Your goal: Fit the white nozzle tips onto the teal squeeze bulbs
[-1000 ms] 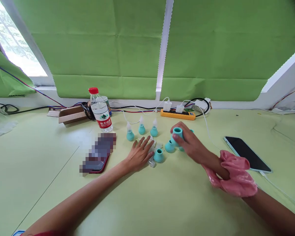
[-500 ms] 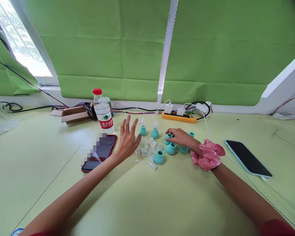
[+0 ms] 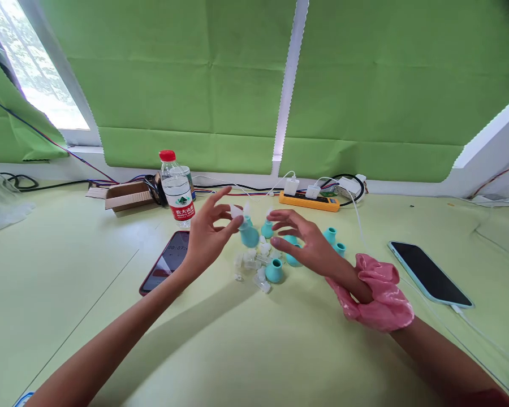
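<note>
And there it was: the left hand (image 3: 210,234) pinched a teal bulb (image 3: 250,235) by its white tip (image 3: 236,211), probably to leave the round body free below the grip. Clear plastic pieces (image 3: 251,261) lay just nearer than that grip. To its right, the right hand (image 3: 311,243) curled loosely, apparently empty. Half a second earlier, the left had been spread, holding nothing.

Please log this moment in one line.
left hand: pinches white tip on teal, round, rubbery bulb | right hand: open, seemingly empty | nearby: translucent plastic pieces
</note>
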Demonstrator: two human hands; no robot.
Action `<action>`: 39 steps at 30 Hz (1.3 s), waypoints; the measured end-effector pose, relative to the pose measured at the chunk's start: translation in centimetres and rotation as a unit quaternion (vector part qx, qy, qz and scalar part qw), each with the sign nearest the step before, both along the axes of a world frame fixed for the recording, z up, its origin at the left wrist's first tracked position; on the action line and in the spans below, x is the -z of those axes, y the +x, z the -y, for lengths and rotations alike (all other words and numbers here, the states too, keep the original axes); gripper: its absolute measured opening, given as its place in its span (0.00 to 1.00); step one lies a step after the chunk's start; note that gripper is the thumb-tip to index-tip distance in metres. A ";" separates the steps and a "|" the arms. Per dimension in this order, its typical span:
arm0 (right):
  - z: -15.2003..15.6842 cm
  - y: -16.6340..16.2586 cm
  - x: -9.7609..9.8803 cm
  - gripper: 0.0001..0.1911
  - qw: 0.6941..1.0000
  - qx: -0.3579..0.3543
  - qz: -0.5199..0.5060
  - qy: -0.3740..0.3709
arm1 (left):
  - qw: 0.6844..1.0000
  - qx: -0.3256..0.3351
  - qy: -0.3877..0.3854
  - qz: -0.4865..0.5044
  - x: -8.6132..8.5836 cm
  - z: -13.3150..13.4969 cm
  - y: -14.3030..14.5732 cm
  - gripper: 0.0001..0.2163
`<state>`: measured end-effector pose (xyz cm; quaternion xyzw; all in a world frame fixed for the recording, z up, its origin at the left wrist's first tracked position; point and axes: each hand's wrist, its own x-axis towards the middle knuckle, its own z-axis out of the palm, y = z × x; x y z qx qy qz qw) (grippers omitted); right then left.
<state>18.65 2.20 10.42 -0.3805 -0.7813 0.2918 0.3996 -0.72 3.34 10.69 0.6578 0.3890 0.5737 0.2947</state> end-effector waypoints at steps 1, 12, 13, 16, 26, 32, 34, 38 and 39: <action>0.5 -0.3 -0.1 0.21 0.998 -0.034 -0.021 -0.046 | 0.997 0.047 -0.051 0.036 -0.6 0.7 0.3 0.27; 0.3 -0.4 0.0 0.13 0.988 0.066 0.137 -0.026 | 0.997 -0.053 0.029 -0.038 1.9 0.7 1.1 0.10; 0.3 -0.3 0.0 0.13 0.979 0.097 0.177 0.000 | 0.993 -0.068 0.071 -0.067 2.2 0.3 1.0 0.09; 0.1 0.0 0.0 0.11 0.966 0.129 0.222 0.033 | 0.975 -0.067 0.103 -0.185 3.3 -0.8 0.7 0.10; -0.3 0.9 0.7 0.10 0.952 0.015 0.260 0.160 | 0.903 0.023 0.079 -0.423 8.1 -2.1 1.5 0.20; 0.6 1.7 2.0 0.10 0.950 0.030 0.261 0.168 | 0.927 0.050 0.156 -0.337 4.8 -0.2 1.5 0.12; 0.7 1.9 2.0 0.09 0.952 0.036 0.257 0.164 | 0.908 0.084 0.196 -0.361 4.0 0.6 1.8 0.12; 1.0 1.7 1.8 0.07 0.954 0.049 0.247 0.163 | 0.878 0.083 0.266 -0.389 3.7 1.1 2.3 0.09; 1.0 1.6 1.8 0.07 0.954 0.055 0.246 0.163 | 0.875 0.075 0.280 -0.388 3.8 1.1 2.4 0.08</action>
